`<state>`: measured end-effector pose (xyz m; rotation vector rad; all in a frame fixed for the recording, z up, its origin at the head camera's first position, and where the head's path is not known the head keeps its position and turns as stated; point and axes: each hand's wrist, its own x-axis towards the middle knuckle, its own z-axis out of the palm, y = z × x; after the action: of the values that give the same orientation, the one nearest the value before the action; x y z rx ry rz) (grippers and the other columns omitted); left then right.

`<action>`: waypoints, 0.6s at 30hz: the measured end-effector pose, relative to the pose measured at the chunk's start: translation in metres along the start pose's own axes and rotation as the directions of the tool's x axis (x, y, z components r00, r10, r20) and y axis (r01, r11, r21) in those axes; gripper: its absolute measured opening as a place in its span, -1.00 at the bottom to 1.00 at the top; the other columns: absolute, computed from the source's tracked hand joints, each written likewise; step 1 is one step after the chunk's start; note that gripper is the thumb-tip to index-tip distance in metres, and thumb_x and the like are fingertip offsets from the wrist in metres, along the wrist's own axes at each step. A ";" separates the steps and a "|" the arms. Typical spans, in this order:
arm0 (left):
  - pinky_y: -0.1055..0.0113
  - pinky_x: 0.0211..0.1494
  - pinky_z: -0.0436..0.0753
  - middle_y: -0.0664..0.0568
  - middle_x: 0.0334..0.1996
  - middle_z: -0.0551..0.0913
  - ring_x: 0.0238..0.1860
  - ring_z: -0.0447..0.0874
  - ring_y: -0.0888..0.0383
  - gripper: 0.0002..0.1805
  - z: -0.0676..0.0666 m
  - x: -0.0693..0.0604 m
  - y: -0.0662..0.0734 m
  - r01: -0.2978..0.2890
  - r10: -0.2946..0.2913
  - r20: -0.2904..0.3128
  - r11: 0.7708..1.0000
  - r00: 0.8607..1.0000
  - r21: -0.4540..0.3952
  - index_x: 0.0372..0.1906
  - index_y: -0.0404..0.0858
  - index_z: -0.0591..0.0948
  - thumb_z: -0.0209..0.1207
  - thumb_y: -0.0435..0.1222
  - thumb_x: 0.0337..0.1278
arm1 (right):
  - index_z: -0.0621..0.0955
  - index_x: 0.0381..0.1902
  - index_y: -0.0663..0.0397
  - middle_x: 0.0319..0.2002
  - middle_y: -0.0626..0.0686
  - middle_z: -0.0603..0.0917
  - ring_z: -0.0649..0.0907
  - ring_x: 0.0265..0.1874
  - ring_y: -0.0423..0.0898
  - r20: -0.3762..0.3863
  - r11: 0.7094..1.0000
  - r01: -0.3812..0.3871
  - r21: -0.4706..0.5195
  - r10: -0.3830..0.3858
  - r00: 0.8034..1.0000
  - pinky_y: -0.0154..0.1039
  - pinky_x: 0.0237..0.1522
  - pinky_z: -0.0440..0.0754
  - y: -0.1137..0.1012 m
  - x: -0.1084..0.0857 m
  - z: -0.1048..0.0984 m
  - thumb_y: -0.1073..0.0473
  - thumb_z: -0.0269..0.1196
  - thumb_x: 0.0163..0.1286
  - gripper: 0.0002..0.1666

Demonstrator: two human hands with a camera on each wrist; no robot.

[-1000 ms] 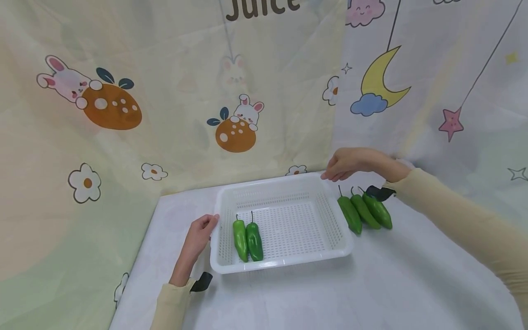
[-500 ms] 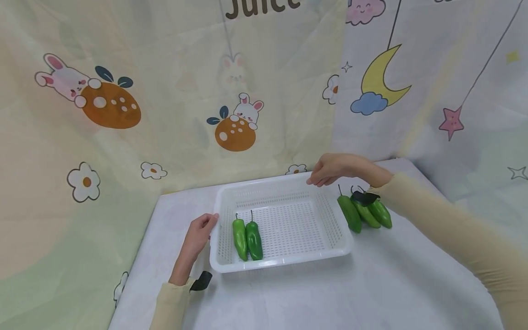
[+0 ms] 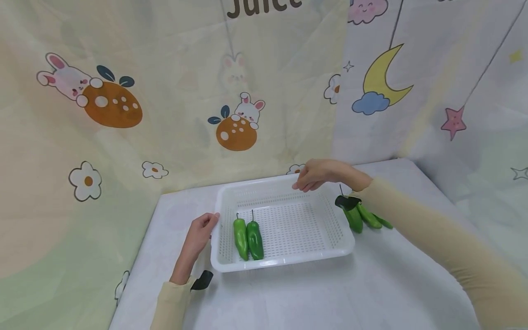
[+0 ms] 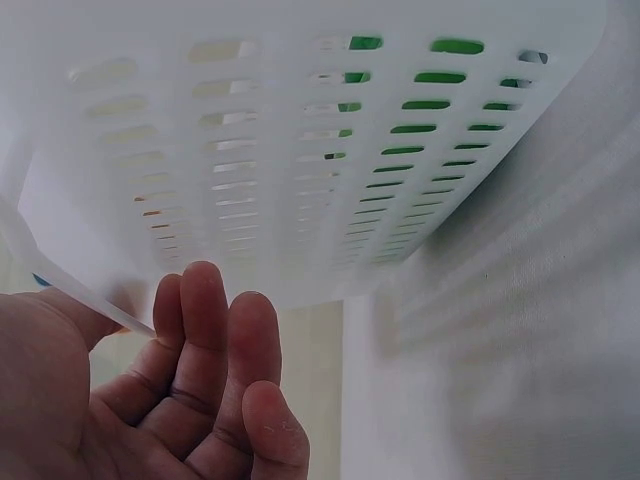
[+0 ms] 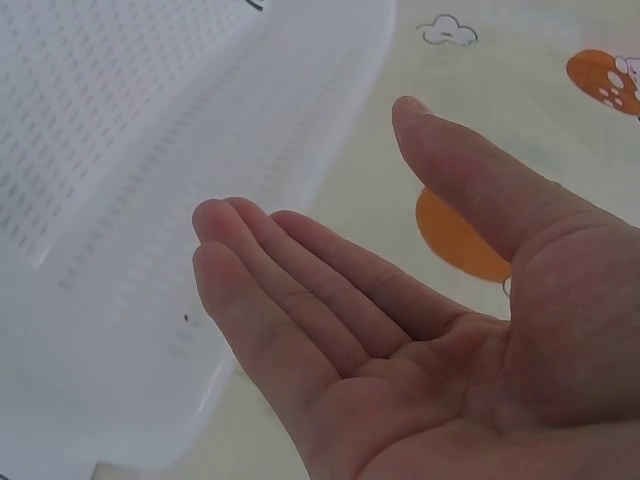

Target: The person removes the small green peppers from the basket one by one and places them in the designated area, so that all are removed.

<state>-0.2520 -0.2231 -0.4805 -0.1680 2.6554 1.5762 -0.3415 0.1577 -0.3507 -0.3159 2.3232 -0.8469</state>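
A white perforated plastic basket (image 3: 288, 264) sits on the table, its left rim held by my left hand (image 3: 200, 231). In the left wrist view, the thumb is partly hidden behind the rim and the fingers (image 4: 204, 330) curl up beside the slotted wall. Two green peppers, one lighter (image 3: 240, 240) and one darker (image 3: 255, 240), lie side by side at the basket's left end. My right hand (image 3: 315, 174) hovers over the back right part of the basket. Its fingers (image 5: 290, 310) are extended, with the thumb apart and nothing held.
Three more green peppers (image 3: 353, 219) lie on the white tabletop (image 3: 297, 298), just right of the basket, partly covered by the right wrist and its black strap (image 3: 348, 202). A printed cloth backdrop (image 3: 185, 91) stands behind the table.
My right hand has moved left and slightly down, from the basket's back right corner to over its back side. The right forearm now covers more of the loose peppers. The left hand keeps its place.
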 end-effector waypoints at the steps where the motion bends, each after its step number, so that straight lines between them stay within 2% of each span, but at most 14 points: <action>1: 0.35 -0.22 0.57 -0.10 -0.14 0.73 -0.28 0.64 0.14 -0.51 0.000 0.000 0.000 0.000 0.000 0.000 1.000 1.000 -0.001 0.00 -0.24 0.63 0.03 0.10 0.47 | 0.63 0.11 0.23 0.05 0.11 0.73 0.70 0.10 -0.01 0.000 1.000 -0.004 -0.002 0.004 1.000 -0.13 0.18 0.62 -0.001 0.002 0.002 -0.09 0.38 0.33 -0.41; 5: 0.36 -0.23 0.57 -0.10 -0.15 0.73 -0.29 0.64 0.14 -0.52 0.000 -0.001 0.001 0.005 -0.005 0.001 1.000 1.000 -0.008 0.00 -0.24 0.63 0.03 0.09 0.47 | 0.62 0.14 0.22 0.06 0.11 0.73 0.70 0.09 -0.01 0.012 1.000 -0.012 -0.012 0.012 1.000 -0.13 0.18 0.62 -0.006 0.007 0.008 -0.13 0.40 0.30 -0.36; 18: 0.34 -0.23 0.57 -0.10 -0.18 0.73 -0.30 0.63 0.13 -0.55 0.000 0.000 0.002 0.005 -0.005 0.003 1.000 1.000 -0.011 -0.02 -0.25 0.62 0.05 0.07 0.47 | 0.66 0.08 0.22 0.01 0.12 0.75 0.73 0.02 -0.03 0.035 1.000 -0.011 0.016 0.011 0.999 -0.14 0.15 0.64 -0.012 0.022 0.025 -0.09 0.39 0.32 -0.44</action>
<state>-0.2520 -0.2224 -0.4787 -0.1724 2.6427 1.5890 -0.3423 0.1276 -0.3680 -0.3081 2.2830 -0.8482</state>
